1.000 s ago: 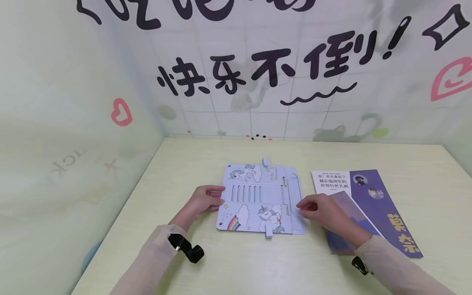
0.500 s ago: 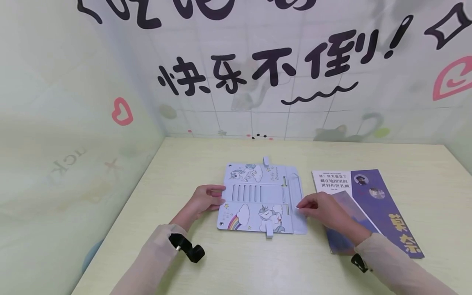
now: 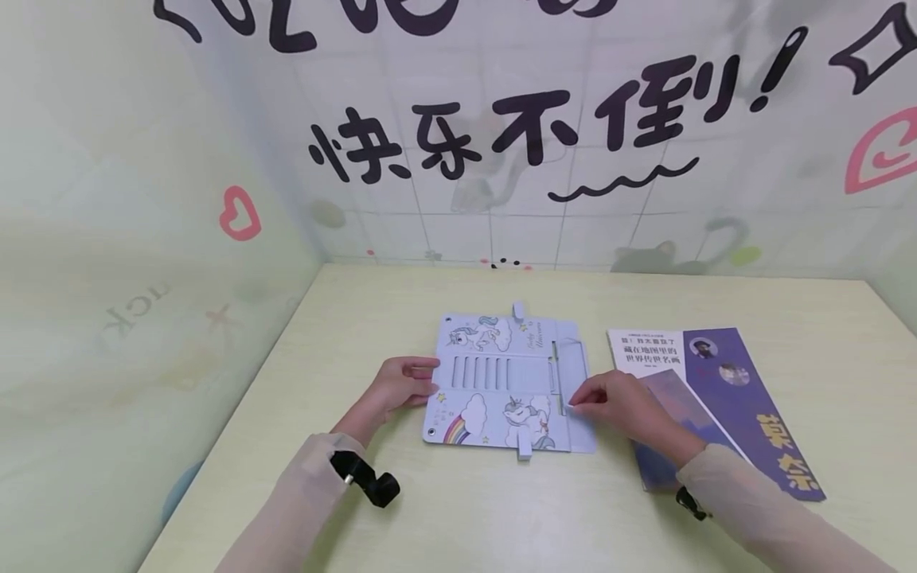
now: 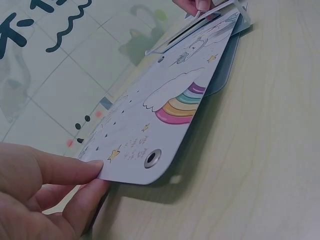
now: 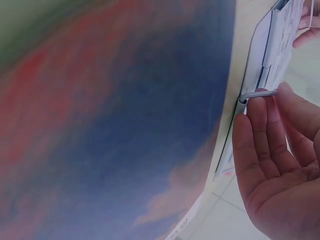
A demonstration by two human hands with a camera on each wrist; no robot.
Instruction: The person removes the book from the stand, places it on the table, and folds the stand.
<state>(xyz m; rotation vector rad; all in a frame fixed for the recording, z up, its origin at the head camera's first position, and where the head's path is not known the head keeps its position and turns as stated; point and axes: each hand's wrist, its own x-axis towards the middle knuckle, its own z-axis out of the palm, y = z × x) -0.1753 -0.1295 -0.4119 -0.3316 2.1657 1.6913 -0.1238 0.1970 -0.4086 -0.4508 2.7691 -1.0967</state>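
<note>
A pale lilac book stand (image 3: 530,376) with unicorn and rainbow prints lies on the table, slots in its middle and a clip (image 3: 525,446) on each long side. My left hand (image 3: 401,382) pinches its left edge; in the left wrist view the thumb and fingers grip the stand (image 4: 135,135) beside the metal eyelet (image 4: 153,158). At the other end, my right hand (image 3: 609,396) pinches a thin bent metal rod (image 5: 262,93) between thumb and fingertips. That rod rises from the stand's hinged right-hand flap (image 3: 573,366).
Right of the stand lies a purple and white book (image 3: 759,398), with a smaller blue-violet booklet (image 3: 655,469) on top, partly under my right forearm. A printed curtain wall (image 3: 458,239) backs the light wooden table (image 3: 372,318).
My right hand has shifted slightly left toward the stand's slots, bringing the rod's end with it. The left hand keeps its grip on the left edge. The head view has shifted slightly.
</note>
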